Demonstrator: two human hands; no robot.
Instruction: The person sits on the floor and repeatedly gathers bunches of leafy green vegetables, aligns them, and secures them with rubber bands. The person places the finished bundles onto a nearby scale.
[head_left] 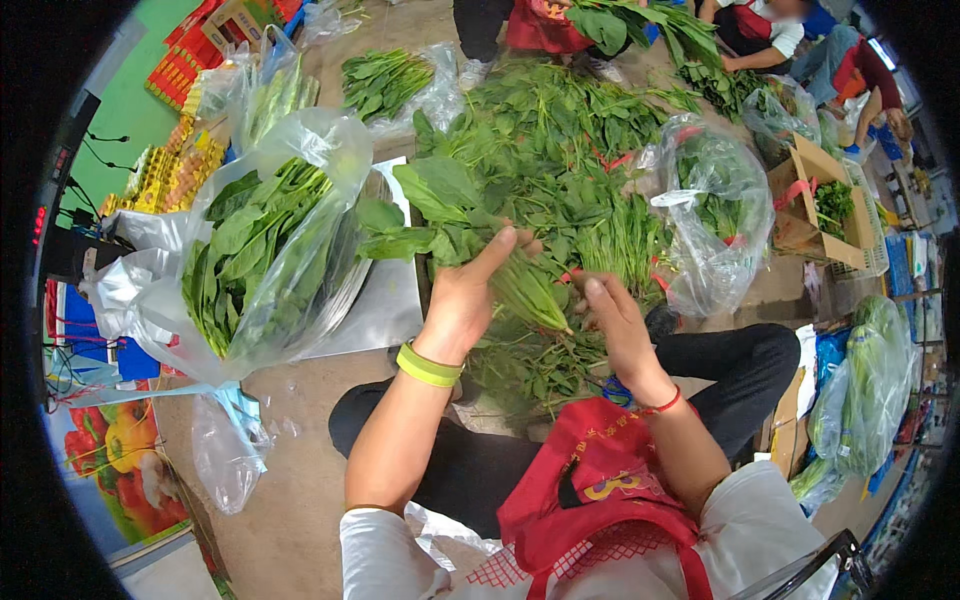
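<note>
A bunch of leafy greens (530, 288) is gripped in my left hand (472, 285). Its broad leaves spread to the left and its pale stem ends point down to the right. Close beside those stem ends, my right hand (617, 325) has its fingers curled in, with the thumb near the index finger. Whatever it may pinch is too small to make out; a bit of red shows by its fingertips. Beneath both hands lies a large heap of loose greens (560, 120), some of it tied in bundles with red bands.
On the left, a clear plastic bag (330, 140) of greens rests on a metal scale plate (385, 310). To the right are another bagged bunch (715, 190), a cardboard box (795, 200) and bagged long vegetables (865, 390). Egg trays (190, 160) stand far left. Other people sit beyond the heap.
</note>
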